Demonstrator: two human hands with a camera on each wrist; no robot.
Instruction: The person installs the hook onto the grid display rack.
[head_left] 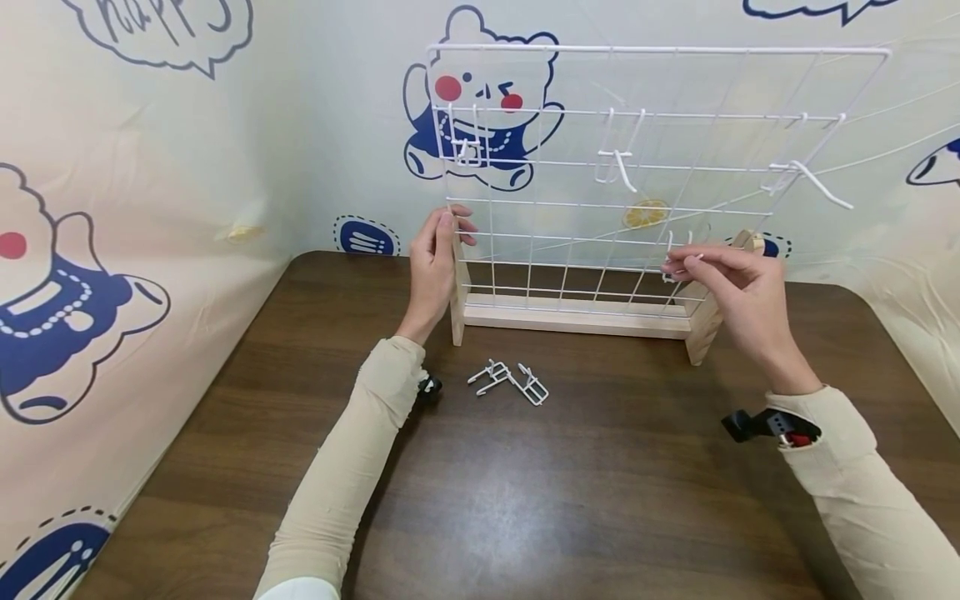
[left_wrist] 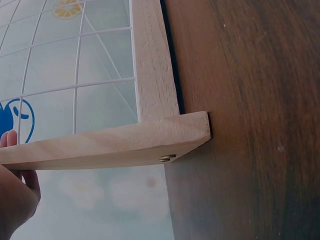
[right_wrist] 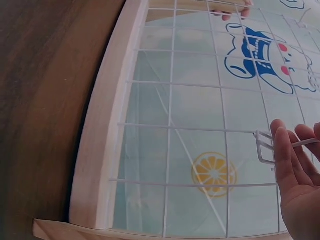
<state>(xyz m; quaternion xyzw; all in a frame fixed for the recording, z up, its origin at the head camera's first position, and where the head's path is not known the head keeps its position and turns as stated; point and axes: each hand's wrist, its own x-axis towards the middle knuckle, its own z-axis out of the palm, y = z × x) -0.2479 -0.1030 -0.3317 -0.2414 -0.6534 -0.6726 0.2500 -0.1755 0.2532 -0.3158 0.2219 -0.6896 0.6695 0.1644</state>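
A white wire grid rack (head_left: 652, 50) stands on a pale wooden base (head_left: 577, 318). At its left side my left hand (head_left: 435, 258) grips the wooden side post (head_left: 457, 312); the left wrist view shows fingers (left_wrist: 11, 138) at the far end of that post. Low on the grid's right part, my right hand (head_left: 742, 292) pinches a white wire hook (right_wrist: 259, 150). The hook's rectangular back lies right at the grid wires in the right wrist view, and its prong (right_wrist: 306, 142) passes between the fingers.
Three more hooks hang higher on the grid: left (head_left: 467, 152), middle (head_left: 618, 162) and right (head_left: 813, 179). Loose white hooks (head_left: 532, 389) lie on the brown table (head_left: 510, 500) before the rack. A printed cloth backdrop (head_left: 337, 125) rises behind.
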